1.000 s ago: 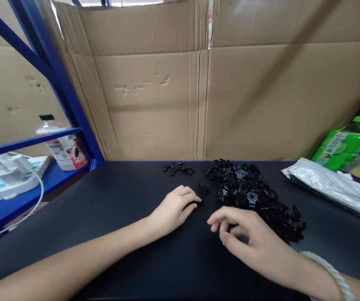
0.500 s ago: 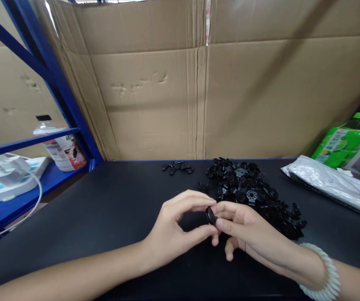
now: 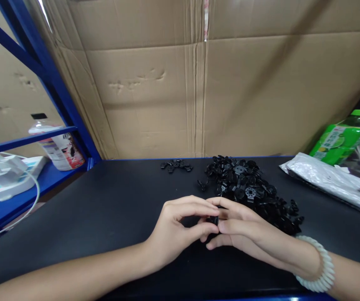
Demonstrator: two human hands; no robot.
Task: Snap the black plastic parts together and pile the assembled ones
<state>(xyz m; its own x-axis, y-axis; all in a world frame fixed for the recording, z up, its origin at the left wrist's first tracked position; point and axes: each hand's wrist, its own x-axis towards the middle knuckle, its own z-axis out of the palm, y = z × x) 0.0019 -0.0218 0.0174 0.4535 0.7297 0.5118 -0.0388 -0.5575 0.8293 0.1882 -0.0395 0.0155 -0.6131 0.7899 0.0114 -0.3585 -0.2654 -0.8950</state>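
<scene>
Near the front of the black table, a small black plastic part [image 3: 213,219] is held between both hands, mostly covered by fingers. My left hand [image 3: 183,225] pinches it from the left with thumb and fingertips. From the right, my right hand [image 3: 243,225] closes its thumb and fingers on the same part, and a pale coiled band circles that wrist. Just behind my right hand lies a large heap of black round parts [image 3: 239,179]. A smaller group of black parts [image 3: 176,165] sits at the table's back edge.
Cardboard [image 3: 148,92] stands behind the black table [image 3: 111,209]. To the left, a blue shelf [image 3: 51,179] holds a bottle [image 3: 62,150] and a white power strip [image 3: 7,184]. On the right are a silvery bag [image 3: 327,179] and a green bottle [image 3: 340,140].
The black part has turned between my fingers and shows less. My right hand's lower fingers have drawn in to the left, closer to my left hand. The view has shifted slightly.
</scene>
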